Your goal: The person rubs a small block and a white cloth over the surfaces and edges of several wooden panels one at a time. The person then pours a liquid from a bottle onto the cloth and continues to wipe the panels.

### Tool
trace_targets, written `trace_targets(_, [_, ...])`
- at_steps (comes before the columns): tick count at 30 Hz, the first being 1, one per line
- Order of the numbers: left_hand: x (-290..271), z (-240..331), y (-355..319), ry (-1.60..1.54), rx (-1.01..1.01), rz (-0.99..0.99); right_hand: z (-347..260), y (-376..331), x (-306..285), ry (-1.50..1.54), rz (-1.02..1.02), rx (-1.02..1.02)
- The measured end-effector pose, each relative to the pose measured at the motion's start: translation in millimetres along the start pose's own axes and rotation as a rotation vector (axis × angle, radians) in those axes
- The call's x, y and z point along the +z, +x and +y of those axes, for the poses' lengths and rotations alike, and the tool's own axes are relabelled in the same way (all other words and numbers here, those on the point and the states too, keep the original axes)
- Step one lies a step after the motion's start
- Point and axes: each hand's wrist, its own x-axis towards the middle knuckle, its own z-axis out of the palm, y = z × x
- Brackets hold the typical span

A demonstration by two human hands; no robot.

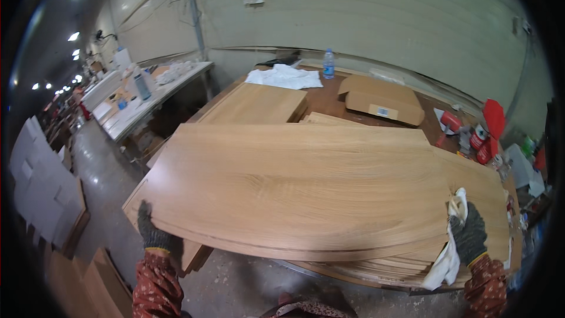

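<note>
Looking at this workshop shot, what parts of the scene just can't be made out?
- Left hand: fingertips hidden under the top wood panel, head view.
- Right hand: its grip on the white cloth is hidden by the glove.
- Lower panels: covered by the top one.
- Red containers: too small and warped near the rim.
- Far benches: blurred.

The large panel (306, 188) on top is wood veneer, light oak in colour, with long grain lines and a smooth satin sheen. The boards stacked beneath it (376, 268) show the same pale wood at their thin edges. Both hands wear knitted grey fabric gloves, coarse and matt: the left hand (152, 232) grips the panel's corner, the right hand (469, 232) presses a soft, crumpled white cloth (450, 253) onto it. The sleeves are patterned red cloth. Behind, a cardboard box (382, 100) looks matt brown, and a water bottle (328, 63) is clear glossy plastic.
</note>
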Motion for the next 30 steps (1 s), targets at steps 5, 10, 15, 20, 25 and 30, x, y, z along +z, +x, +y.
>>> trace_targets(5, [40.7, -86.8, 38.9, 0.188, -0.229, -0.157, -81.3, -55.5, -49.6, 0.256, -0.102, -0.027])
trace_targets(10, [62.9, -123.9, 0.5, 1.393, 0.737, -0.584, -134.3, -99.1, -50.4, 0.794, -0.449, 0.253])
trace_targets(15, [76.5, -142.6, -16.2, 1.383, 0.838, -0.719, -152.9, -137.4, -40.9, 0.599, -0.239, -0.292])
trace_targets(20, [70.9, -135.3, -20.4, 0.938, 0.497, -0.644, -203.7, -121.2, -39.6, 0.913, -0.362, -0.609])
trace_targets(25, [128.3, -115.5, -99.2, 1.431, 0.274, -0.216, -211.2, -124.7, -42.5, 0.806, -0.164, -0.775])
trace_targets(30, [90.3, -115.0, -172.0, 1.095, 0.312, -0.280, -217.8, -117.3, -44.2, 0.930, -0.229, -0.767])
